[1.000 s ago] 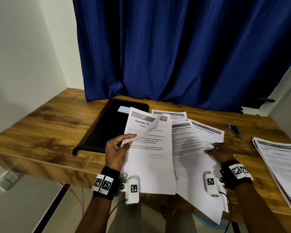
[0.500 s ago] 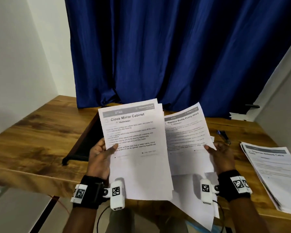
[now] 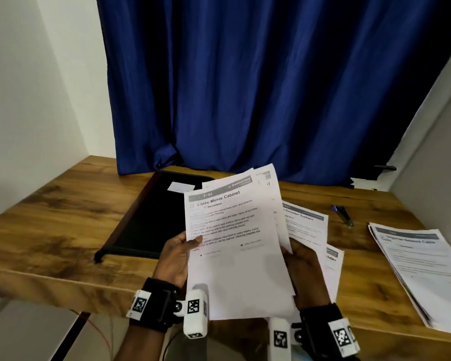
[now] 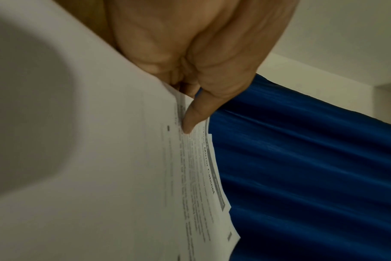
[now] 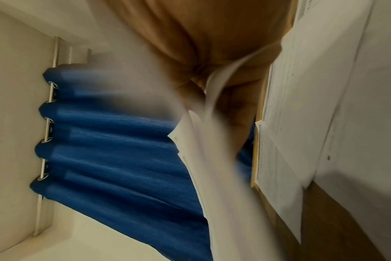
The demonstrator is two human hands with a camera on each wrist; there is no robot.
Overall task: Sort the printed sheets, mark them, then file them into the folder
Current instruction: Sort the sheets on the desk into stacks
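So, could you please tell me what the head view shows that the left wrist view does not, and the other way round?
Only the head view shows the wooden table, the black folder, the pen, the stack of sheets at the right, the loose sheets on the table and the right hand. Only the left wrist view shows the thumb pressing the page from close up. Both share the left hand, the held "Close Mirror Cabinet" sheets and the blue curtain.

A white bundle of printed sheets [image 3: 238,246], topped "Close Mirror Cabinet", is held tilted above the table, beside the flat black folder [image 3: 151,220].
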